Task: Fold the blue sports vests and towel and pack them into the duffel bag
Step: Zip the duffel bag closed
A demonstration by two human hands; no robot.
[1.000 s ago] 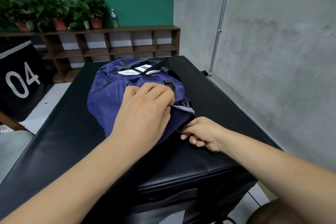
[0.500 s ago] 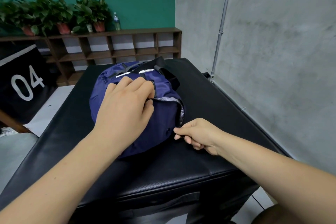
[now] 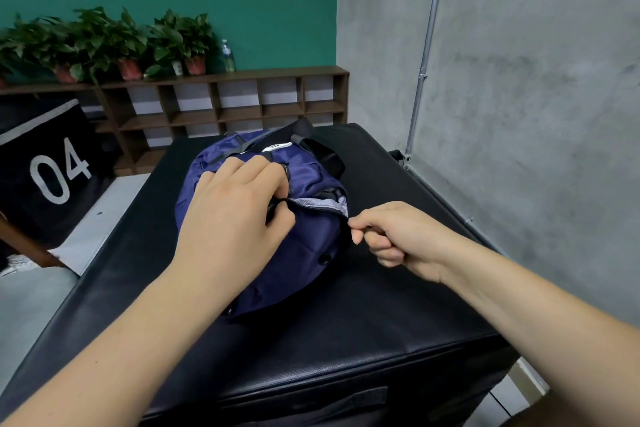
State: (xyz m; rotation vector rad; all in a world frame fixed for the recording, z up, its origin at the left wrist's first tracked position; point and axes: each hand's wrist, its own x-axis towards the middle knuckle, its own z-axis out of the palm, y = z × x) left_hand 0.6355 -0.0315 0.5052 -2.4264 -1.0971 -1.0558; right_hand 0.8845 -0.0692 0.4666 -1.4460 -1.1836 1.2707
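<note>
Head view: duffel bag (image 3: pixel 304 253) on black table (image 3: pixel 346 340).
Left hand (image 3: pixel 235 215): grasping bag top.
Right hand (image 3: pixel 401 239): pinching bag edge.

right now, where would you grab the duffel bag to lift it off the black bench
Take the black carry straps on top of the duffel bag, coming from above at its far end. They stand up off the soft, rounded body, so they look easy to hook under. The fabric itself would likely just bunch.

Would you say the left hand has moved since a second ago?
Yes: the left hand shifted leftwards, away from the black padded table's right edge.
</note>
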